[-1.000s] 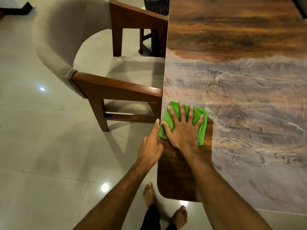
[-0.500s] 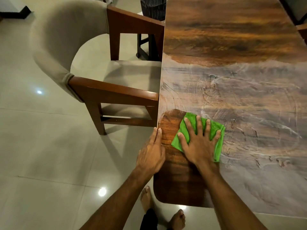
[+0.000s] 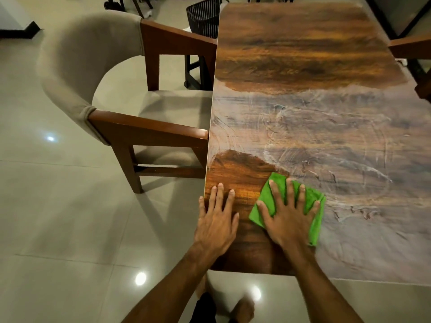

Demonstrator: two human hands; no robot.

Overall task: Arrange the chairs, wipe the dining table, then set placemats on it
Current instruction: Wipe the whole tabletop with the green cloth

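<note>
The wooden dining table [image 3: 303, 54] fills the right of the head view; its middle band is hazy with smears, while the far end and the near left corner look dark and glossy. My right hand [image 3: 288, 217] presses flat, fingers spread, on a green cloth [image 3: 313, 206] near that corner. My left hand [image 3: 218, 220] rests flat on the table's left edge beside it, holding nothing. A chair [image 3: 149, 129] with a beige curved back and brown wooden arms stands tucked against the table's left side.
A black wire basket [image 3: 203, 18] stands on the floor beyond the chair. Another chair's wooden arm [image 3: 410, 46] shows at the table's right edge. Glossy pale floor tiles [image 3: 58, 206] stretch to the left. My bare feet [image 3: 242, 307] are at the table's near end.
My right hand has slid the green cloth right and toward me, leaving a wider dark wiped patch at the corner. My left hand moved from the table's edge to lie flat on top.
</note>
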